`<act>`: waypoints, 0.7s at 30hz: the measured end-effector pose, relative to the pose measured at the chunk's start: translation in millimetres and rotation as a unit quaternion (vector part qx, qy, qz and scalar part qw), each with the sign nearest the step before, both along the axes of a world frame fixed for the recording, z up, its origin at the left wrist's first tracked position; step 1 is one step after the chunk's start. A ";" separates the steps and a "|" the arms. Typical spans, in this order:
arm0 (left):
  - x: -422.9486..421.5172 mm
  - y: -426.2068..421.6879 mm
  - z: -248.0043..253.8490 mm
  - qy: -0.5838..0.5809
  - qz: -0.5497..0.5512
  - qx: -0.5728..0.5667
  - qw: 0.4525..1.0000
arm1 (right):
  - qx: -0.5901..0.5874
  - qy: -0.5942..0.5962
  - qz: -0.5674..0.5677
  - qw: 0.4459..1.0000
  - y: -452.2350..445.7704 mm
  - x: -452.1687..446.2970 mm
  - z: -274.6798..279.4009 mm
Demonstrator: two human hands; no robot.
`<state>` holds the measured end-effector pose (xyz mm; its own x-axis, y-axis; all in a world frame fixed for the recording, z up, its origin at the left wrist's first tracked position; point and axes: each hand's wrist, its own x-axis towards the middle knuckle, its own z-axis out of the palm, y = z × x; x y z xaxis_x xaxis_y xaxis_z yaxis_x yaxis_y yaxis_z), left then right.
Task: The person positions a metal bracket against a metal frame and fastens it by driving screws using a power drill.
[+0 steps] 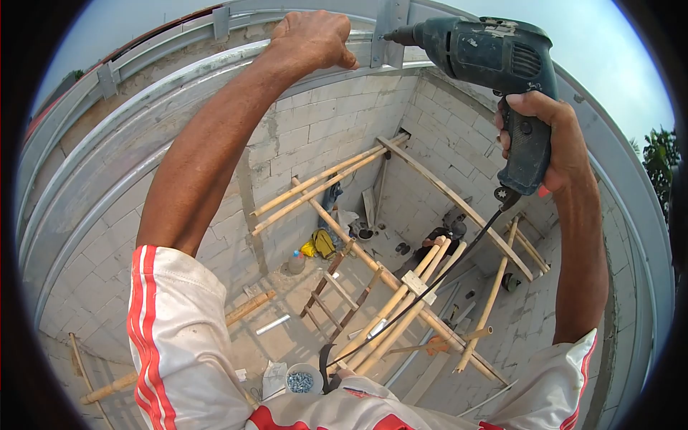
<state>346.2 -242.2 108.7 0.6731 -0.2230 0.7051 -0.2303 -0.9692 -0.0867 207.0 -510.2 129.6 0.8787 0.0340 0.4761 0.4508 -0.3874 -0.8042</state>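
Observation:
My right hand [545, 136] is wrapped round the handle of a dark green power drill [494, 54], held up at the upper right. The drill's tip points left and meets a grey metal bracket [381, 36] at the top of the view. Just left of the bracket, my left hand [315, 39] rests at the grey metal beam [215, 64], its fingers curled; what they grip, if anything, is hidden. A black cable [430, 287] hangs from the drill's handle down toward my body.
Bamboo poles [380, 269] and a wooden plank [459, 204] cross below, beside a wooden ladder [333, 301]. A bucket of screws [301, 381] stands near my body. A person [441, 236] is on the floor level far below. Block walls [322, 122] surround the space.

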 end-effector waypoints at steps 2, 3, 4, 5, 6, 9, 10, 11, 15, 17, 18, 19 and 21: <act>0.2 0.5 -0.2 -0.003 0.001 0.000 1.000 | -0.004 0.002 0.001 1.000 -1.2 1.3 0.9; -0.2 1.2 -0.5 -0.005 -0.004 -0.001 1.000 | -0.005 0.004 0.003 1.000 -1.4 2.1 1.1; -0.2 1.4 -0.5 -0.008 -0.010 -0.001 1.000 | -0.007 0.003 0.001 1.000 -1.5 2.4 0.8; 0.5 1.3 -0.6 -0.009 -0.011 -0.004 1.000 | -0.008 0.008 0.000 1.000 -1.4 2.5 0.7; 0.9 1.2 -1.2 -0.013 -0.011 -0.002 1.000 | -0.009 0.013 0.000 1.000 -1.0 1.5 1.0; 0.7 0.6 -1.1 -0.014 -0.004 0.003 1.000 | 0.008 0.016 -0.004 1.000 1.9 -0.6 1.8; 0.9 0.5 -1.2 -0.011 0.002 0.009 1.000 | 0.007 0.017 -0.003 1.000 1.8 -0.3 1.1; 2.1 1.1 -1.3 -0.011 0.003 0.008 1.000 | 0.008 0.016 -0.005 1.000 1.3 0.4 1.1; 3.0 0.5 -1.4 -0.016 0.005 0.008 1.000 | 0.015 0.016 -0.006 1.000 1.7 -0.7 -0.3; 1.9 0.3 -2.0 -0.012 0.008 0.009 1.000 | 0.006 0.012 -0.007 1.000 1.8 -0.6 -1.0; 1.9 -0.5 -2.2 -0.013 0.007 0.007 1.000 | -0.001 0.007 -0.009 1.000 1.3 -0.8 -1.3; 0.6 -0.4 -1.6 -0.015 0.006 0.005 1.000 | -0.001 0.007 -0.009 1.000 1.4 0.0 -1.5; -3.6 1.3 -2.1 -0.017 -0.014 0.015 1.000 | -0.001 0.006 -0.007 1.000 0.2 0.3 -1.9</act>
<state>342.6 -240.8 106.6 0.6421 -0.2632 0.7200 -0.2536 -0.9593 -0.1244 207.2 -510.1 127.7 0.8851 0.0231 0.4648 0.4352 -0.3950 -0.8091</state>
